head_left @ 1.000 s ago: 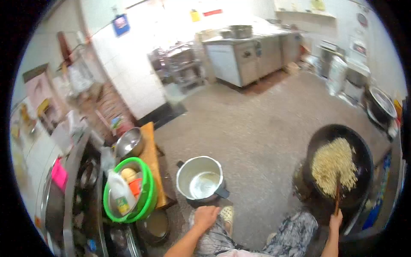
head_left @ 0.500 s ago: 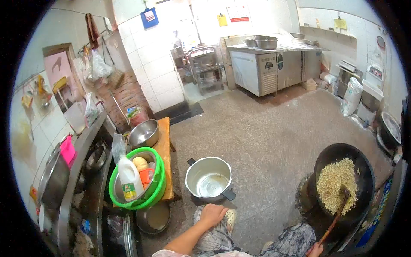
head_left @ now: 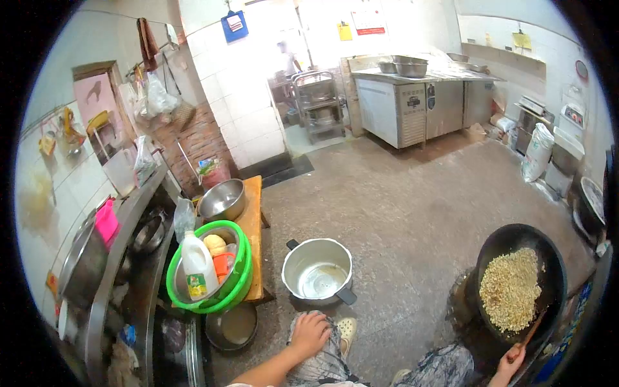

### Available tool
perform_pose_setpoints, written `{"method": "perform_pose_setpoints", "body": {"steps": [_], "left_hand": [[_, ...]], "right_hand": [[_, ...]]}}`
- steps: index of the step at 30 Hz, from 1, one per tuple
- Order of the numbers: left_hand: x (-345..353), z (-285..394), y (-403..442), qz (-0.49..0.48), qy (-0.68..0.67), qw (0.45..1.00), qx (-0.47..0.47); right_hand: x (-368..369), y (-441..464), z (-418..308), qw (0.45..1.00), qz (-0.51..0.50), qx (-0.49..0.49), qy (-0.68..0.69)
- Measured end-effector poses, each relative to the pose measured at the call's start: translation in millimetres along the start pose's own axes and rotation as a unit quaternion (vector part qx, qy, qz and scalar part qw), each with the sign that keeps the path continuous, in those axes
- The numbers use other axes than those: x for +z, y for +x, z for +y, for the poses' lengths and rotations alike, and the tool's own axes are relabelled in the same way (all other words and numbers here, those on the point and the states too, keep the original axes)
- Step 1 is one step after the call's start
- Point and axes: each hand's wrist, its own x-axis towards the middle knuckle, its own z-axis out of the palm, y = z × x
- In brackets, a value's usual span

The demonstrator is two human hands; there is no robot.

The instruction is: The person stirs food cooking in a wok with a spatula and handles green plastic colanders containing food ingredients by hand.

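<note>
My right hand [head_left: 511, 358] is wrapped round the wooden handle of a long stirring tool [head_left: 534, 327] at the lower right. The tool's far end lies inside a large black wok [head_left: 556, 271], by the lower right edge of a heap of pale, grain-like pieces [head_left: 509, 287]. My left hand [head_left: 311, 333] rests on my left knee with its fingers apart, holding nothing. Just beyond it, a silver pot [head_left: 317, 271] with two dark handles stands on the floor.
At the left, a green basin [head_left: 244, 274] holds a white bottle [head_left: 197, 264] and an orange cup, beside a steel bowl [head_left: 222, 200] on a wooden bench [head_left: 253, 206]. Metal shelves [head_left: 106, 297] line the left. Steel counters [head_left: 400, 109] stand at the back. A person [head_left: 288, 59] is beyond the doorway.
My right hand and the tool have shifted right, and the tool's end has moved to the wok's lower right. The fingers of my left hand have spread on the knee. The view has turned slightly.
</note>
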Motion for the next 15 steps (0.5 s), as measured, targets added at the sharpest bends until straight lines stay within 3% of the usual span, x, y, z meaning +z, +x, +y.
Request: {"method": "perform_pose_setpoints", "body": {"steps": [2, 3, 4, 5, 7, 11, 13, 15], "left_hand": [[2.5, -1.6, 2.4, 0.006, -0.011, 1.000, -0.005], [5.6, -3.9, 3.7, 0.008, -0.017, 1.000, -0.008], [7.3, -4.8, 4.6, 0.010, -0.022, 1.000, -0.011], [7.3, -4.5, 5.3, 0.007, -0.020, 1.000, -0.012], [6.2, -4.8, 5.7, 0.002, -0.014, 1.000, -0.014], [8.7, -5.5, 5.0, 0.017, -0.011, 1.000, -0.014], [7.2, -4.6, 4.5, 0.018, -0.011, 1.000, -0.016], [9.1, -6.0, 4.8, 0.017, -0.022, 1.000, -0.011]], "right_hand": [[4.6, 45.1, -21.4, 0.992, -0.108, 0.028, -0.051], [19.9, 55.7, -25.1, 0.991, -0.102, 0.084, -0.011], [31.0, 76.9, -23.9, 0.993, -0.096, 0.056, -0.043], [78.3, 24.0, -4.1, 0.998, -0.029, -0.005, -0.049], [92.2, 64.8, -10.6, 0.983, -0.037, 0.157, -0.088], [111.2, 69.7, 17.7, 0.955, -0.040, 0.082, -0.281], [111.2, 63.7, 25.5, 0.917, -0.080, 0.050, -0.387], [111.0, 49.1, 24.8, 0.846, -0.109, 0.015, -0.522]]}}
